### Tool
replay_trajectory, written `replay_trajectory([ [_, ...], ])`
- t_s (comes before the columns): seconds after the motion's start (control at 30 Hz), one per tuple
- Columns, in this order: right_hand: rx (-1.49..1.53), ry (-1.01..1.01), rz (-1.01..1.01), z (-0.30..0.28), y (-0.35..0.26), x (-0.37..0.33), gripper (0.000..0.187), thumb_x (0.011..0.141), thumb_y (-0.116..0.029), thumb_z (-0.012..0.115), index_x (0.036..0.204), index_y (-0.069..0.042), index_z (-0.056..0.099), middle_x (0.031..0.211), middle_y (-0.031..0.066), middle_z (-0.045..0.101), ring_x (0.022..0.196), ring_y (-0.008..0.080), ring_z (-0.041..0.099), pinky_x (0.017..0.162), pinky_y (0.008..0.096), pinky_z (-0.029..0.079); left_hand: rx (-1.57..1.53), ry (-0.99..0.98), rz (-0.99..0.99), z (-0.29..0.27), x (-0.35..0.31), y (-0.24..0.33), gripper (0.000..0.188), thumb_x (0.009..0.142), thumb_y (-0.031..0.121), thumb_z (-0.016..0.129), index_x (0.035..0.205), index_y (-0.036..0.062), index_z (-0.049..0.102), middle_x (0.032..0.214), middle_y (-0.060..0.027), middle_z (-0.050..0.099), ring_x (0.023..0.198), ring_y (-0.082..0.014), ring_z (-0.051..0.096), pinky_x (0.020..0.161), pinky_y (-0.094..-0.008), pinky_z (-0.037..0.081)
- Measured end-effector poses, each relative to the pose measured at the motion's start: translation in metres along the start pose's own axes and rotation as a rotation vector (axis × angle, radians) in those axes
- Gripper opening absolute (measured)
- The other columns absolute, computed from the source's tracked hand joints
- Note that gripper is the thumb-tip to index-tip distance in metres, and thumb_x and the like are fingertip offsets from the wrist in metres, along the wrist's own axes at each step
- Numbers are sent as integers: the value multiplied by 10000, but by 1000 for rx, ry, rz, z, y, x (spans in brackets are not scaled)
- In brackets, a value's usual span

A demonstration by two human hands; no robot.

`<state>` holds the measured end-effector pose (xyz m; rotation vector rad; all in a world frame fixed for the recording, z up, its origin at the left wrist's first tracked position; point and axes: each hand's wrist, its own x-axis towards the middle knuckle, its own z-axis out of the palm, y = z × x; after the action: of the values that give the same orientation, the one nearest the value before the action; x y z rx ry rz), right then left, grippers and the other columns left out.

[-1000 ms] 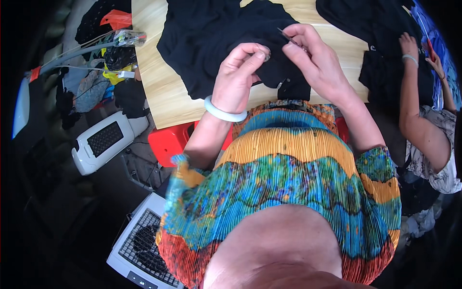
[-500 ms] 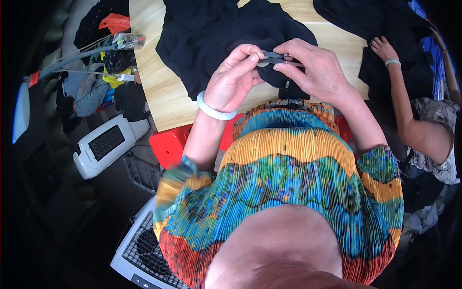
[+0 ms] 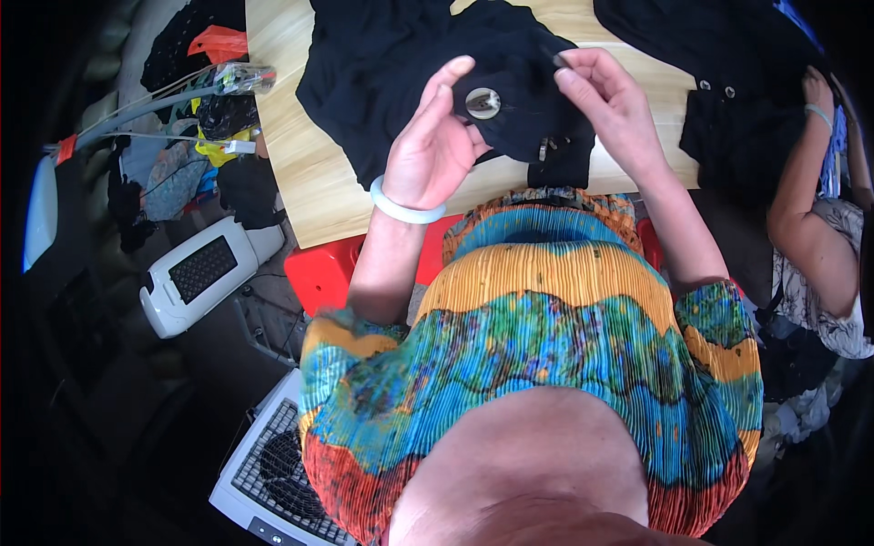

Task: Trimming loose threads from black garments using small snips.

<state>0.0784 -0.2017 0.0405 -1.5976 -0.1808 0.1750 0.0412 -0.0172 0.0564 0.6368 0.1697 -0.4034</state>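
Note:
A black garment (image 3: 391, 100) lies spread on the wooden table in front of me. My left hand (image 3: 430, 150), with a pale bangle at its wrist, is over the garment's near part, fingers apart and holding nothing. Just beyond its fingers is a round, pale metallic disc (image 3: 482, 103) with a dark middle; I cannot tell whether it is attached to the cloth. My right hand (image 3: 608, 105) is raised at the garment's right edge. Its thumb and forefinger pinch something small and dark, too blurred to name. Small metal fittings (image 3: 544, 149) show near the garment's close edge.
Another black garment with metal rings (image 3: 729, 92) lies on the table (image 3: 628, 45) to the right, where a co-worker's hand (image 3: 817, 88) rests. Red stools (image 3: 319, 273) stand below the table's near edge. At left are a white appliance (image 3: 200, 273) and heaped cloth; a fan unit (image 3: 282, 464) is lower.
My hands, which were together on a dark object with metal parts, have come apart. My right hand moved right and up; the disc now shows between them. The co-worker's hand shifted right.

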Motion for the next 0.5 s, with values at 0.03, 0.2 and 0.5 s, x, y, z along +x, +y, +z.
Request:
replay_trajectory([
  [0.03, 55, 41, 35, -1, -1, 1, 211, 771, -139, 573, 924, -6, 514, 703, -20, 505, 674, 27, 455, 623, 163, 377, -25, -16, 8, -7, 2, -2, 344, 883, 212, 306, 1218, 136, 297, 1122, -124, 453, 954, -229, 496, 792, -361, 407],
  [0.2, -8, -98, 50, 1, 3, -6, 311, 746, -94, 586, 1034, -23, 493, 818, -36, 477, 715, 23, 431, 621, 133, 347, -75, 19, 53, -21, 3, -9, 365, 833, 82, 372, 1189, 140, 316, 1060, -122, 490, 908, -233, 525, 747, -346, 442],
  [0.5, -322, -107, -294, 19, 5, -3, 241, 689, -172, 627, 901, -67, 589, 818, 40, 536, 653, 138, 539, 589, 226, 441, -81, 89, -77, -32, 9, -23, 251, 825, 91, 432, 1064, 15, 454, 1028, -94, 525, 940, -181, 523, 814, -323, 434],
])
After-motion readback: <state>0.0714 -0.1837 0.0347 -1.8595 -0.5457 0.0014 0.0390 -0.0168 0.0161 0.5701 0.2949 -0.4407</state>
